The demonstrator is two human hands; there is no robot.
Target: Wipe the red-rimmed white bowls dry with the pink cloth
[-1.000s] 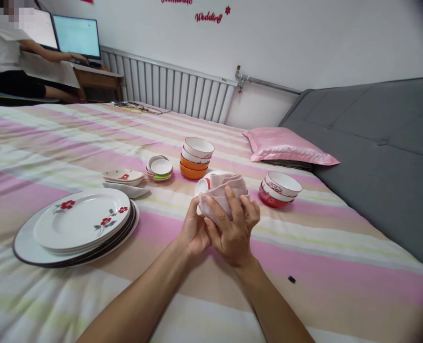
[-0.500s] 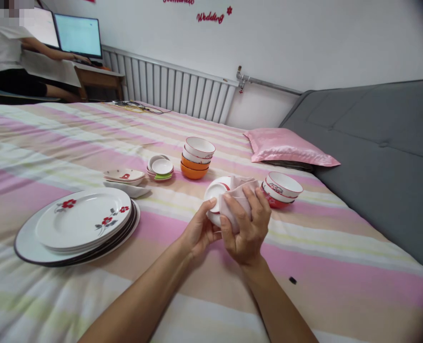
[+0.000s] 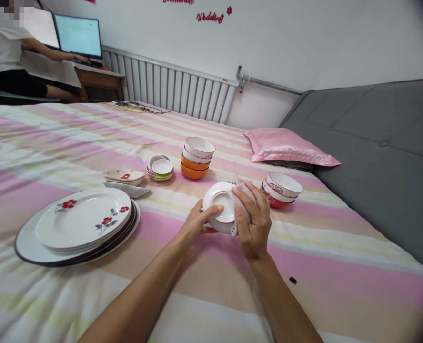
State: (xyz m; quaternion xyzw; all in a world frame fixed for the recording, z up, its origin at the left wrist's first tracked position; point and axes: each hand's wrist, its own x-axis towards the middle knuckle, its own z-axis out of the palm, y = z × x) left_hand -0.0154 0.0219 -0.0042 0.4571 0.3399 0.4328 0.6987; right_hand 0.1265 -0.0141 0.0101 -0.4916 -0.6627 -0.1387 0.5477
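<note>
My left hand (image 3: pixel 199 220) is closed on a white bowl (image 3: pixel 223 207), its thumb pressed on the base. The bowl is tilted so that its underside and foot ring face me. A pale pink cloth (image 3: pixel 246 194) is gripped in my right hand (image 3: pixel 253 220), which presses it against the bowl's right side. Right behind that hand stands a stack of white and red bowls (image 3: pixel 282 188). Beyond the held bowl rises a taller stack of white and orange bowls (image 3: pixel 197 159).
Flowered plates (image 3: pixel 86 214) are piled at left on the striped bed (image 3: pixel 204 295). Small dishes (image 3: pixel 161 166) and oval dishes (image 3: pixel 124 176) sit behind them. A small black object (image 3: pixel 293 280) lies at right. A pink pillow (image 3: pixel 290 146) rests by the grey headboard (image 3: pixel 386 143). A person (image 3: pixel 7 52) sits at a desk.
The bowl has turned so more of its base shows. My left thumb now lies across the foot ring, and the cloth has shifted toward the bowl's right side.
</note>
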